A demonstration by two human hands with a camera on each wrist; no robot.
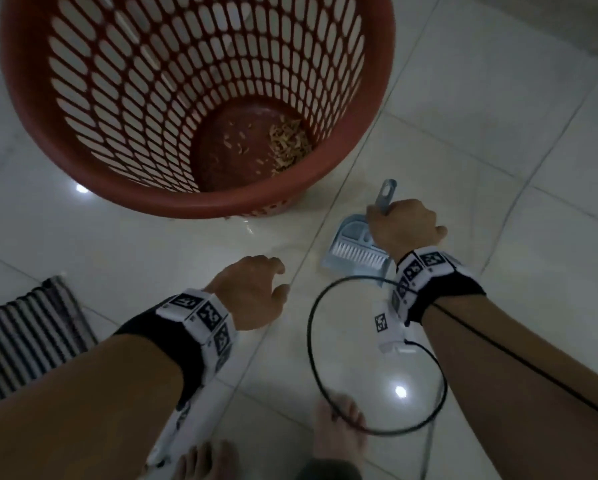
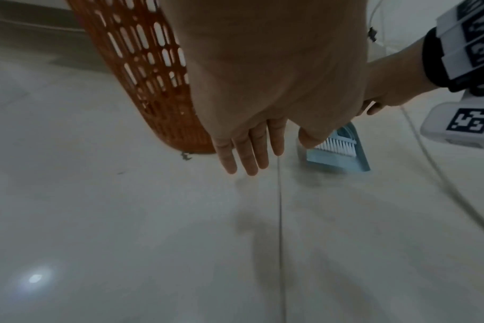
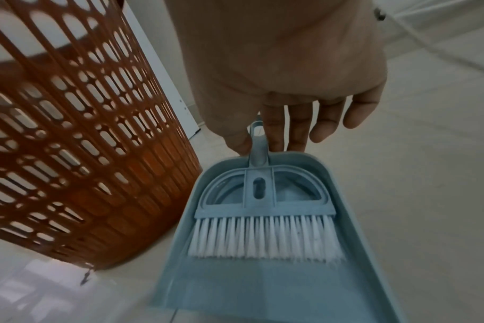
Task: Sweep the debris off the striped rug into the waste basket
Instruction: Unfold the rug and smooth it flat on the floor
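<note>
Debris already lay in the red lattice plastic waste basket (image 1: pixel 200 109). Your right hand (image 1: pixel 403 230) pinched the pale-blue plastic dustpan (image 3: pixel 277 273) handle, pan just right of it; your left hand (image 1: pixel 252 292) hung loose, empty.

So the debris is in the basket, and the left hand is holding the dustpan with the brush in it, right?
Not quite. The right hand, not the left, holds the dustpan with the brush in it, as the right wrist view shows. The debris is indeed in the basket.

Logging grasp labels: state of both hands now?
Left hand: open, fingers straight, holding nothing.
Right hand: pinching the handle of the dustpan, brush nested inside.
</note>
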